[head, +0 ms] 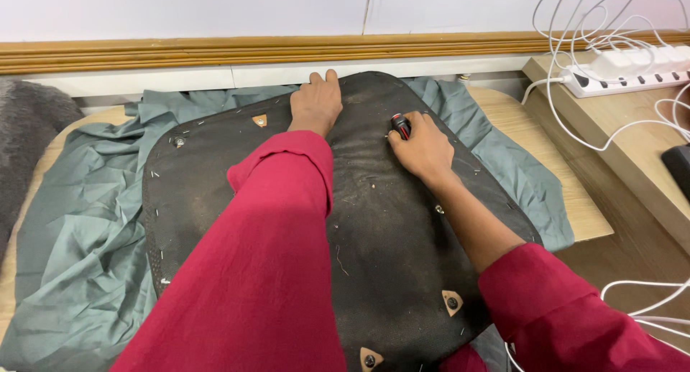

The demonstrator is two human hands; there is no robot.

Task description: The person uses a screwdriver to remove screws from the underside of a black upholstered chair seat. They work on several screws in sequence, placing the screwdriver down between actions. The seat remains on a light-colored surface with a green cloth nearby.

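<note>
While left hand (316, 102) presses flat, fingers spread, on seat base (237, 163) far edge, right hand (424, 148) clenches red-black screwdriver (400, 125); prying staples underway, next needs tip under staple.

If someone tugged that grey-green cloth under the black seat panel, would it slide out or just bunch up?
Probably bunch: the grey-green cloth is already deeply creased, so it looks thin and floppy. The black seat panel covers most of it, with the left hand pressing down, likely pinning it. The right hand grips a red-and-black tool.
</note>
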